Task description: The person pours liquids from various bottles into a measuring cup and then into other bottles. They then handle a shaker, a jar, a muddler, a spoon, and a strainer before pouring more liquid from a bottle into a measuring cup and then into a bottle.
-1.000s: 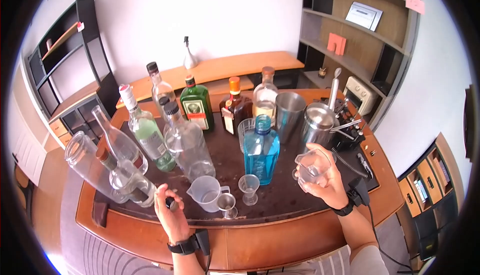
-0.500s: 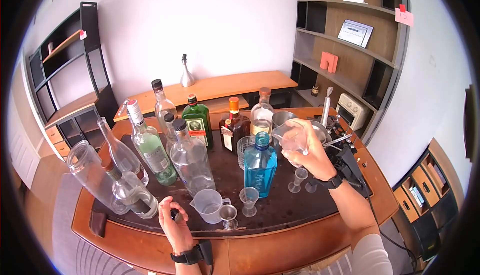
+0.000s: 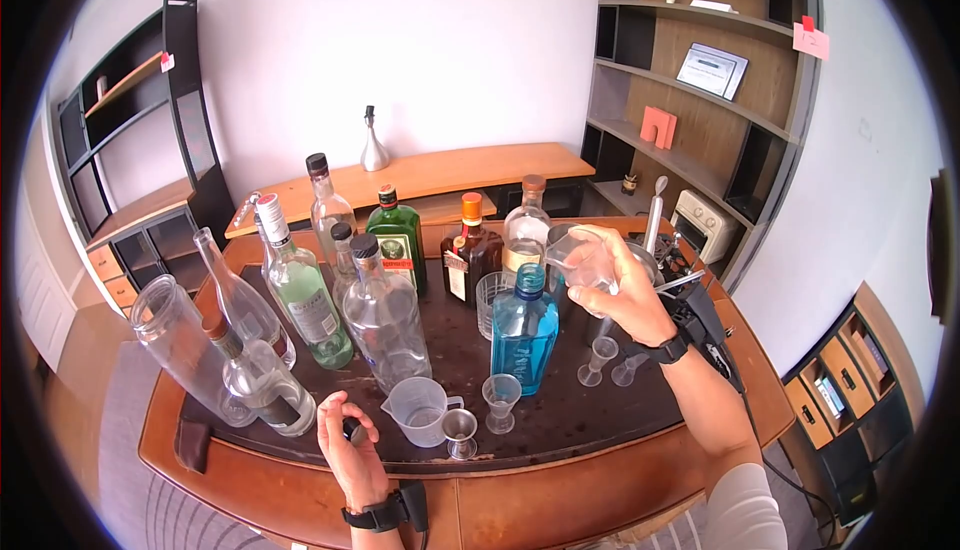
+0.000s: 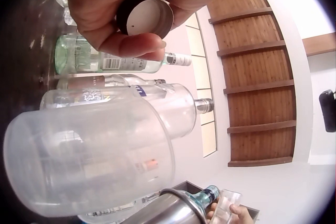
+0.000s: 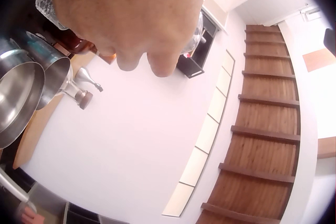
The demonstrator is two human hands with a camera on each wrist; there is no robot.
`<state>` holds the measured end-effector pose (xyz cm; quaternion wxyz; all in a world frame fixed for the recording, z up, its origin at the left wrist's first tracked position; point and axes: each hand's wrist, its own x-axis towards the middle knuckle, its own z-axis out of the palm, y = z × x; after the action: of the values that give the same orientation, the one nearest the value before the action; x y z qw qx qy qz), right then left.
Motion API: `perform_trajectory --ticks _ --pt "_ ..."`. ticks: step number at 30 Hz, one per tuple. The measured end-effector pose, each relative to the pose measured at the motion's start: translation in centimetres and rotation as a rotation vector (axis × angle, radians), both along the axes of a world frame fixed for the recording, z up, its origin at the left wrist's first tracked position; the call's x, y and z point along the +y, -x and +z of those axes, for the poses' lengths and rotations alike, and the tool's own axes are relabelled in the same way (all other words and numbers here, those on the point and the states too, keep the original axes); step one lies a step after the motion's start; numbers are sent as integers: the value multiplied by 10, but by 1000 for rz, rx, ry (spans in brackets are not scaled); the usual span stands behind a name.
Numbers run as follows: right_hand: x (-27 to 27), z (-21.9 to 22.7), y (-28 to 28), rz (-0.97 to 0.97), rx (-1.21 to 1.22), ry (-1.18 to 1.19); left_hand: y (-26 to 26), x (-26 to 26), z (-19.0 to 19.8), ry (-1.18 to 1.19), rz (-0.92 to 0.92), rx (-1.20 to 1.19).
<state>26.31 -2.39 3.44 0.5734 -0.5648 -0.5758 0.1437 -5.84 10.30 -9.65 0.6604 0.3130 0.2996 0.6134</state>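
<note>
In the head view my right hand [image 3: 640,295] grips a clear glass vessel [image 3: 583,262], tilted, just above and right of the uncapped blue bottle [image 3: 525,340]. Whether vessel and bottle touch, I cannot tell. The right wrist view shows the back of that hand [image 5: 131,19], hiding most of the vessel. Low at the table's front, my left hand [image 3: 352,460] pinches a dark cap [image 3: 353,430], whose pale inside [image 4: 150,18] faces the left wrist camera. Right of this hand stand a plastic measuring cup [image 3: 417,415], a metal jigger [image 3: 460,432] and a small footed glass [image 3: 501,405].
Several bottles stand at the left and back, among them a green bottle [image 3: 405,235] and a large clear one [image 3: 387,335]. Metal shakers [image 5: 21,92] are behind my right hand. Two small glasses, one nearer [image 3: 598,362], stand below it.
My right hand has risen and moved left with the glass vessel, from the table's right side to near the blue bottle's mouth. My left hand still pinches the cap. The head view has shifted slightly.
</note>
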Motion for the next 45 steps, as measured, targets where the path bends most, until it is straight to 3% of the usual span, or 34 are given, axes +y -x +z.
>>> perform_trajectory --ticks 45 --pt "-2 1 -1 21 -97 37 1 0 -1 -37 20 -10"
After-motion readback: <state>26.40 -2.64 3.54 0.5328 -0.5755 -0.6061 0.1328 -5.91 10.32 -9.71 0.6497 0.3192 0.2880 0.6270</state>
